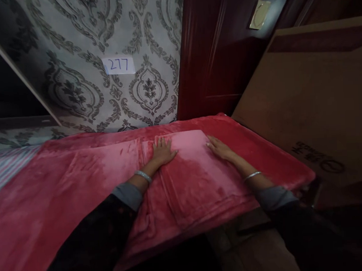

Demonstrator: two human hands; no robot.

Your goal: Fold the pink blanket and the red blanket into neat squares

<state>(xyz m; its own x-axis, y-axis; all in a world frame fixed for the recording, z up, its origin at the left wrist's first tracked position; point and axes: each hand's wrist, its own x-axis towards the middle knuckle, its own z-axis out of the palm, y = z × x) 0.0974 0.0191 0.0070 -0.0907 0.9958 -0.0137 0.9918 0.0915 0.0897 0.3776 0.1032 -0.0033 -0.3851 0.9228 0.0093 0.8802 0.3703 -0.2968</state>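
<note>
Head view: the left hand lies spread on the folded red blanket; the right hand, fingers extended, touches its far right edge. Beneath lies red plush fabric, beside a large cardboard box.

blanket: red, with paler pink patches. wallpaper: light grey, dark grey damask medallions and leafy scrolls. door: dark reddish brown. striped cloth: white, pink, blue-grey. cardboard: brown.
</note>
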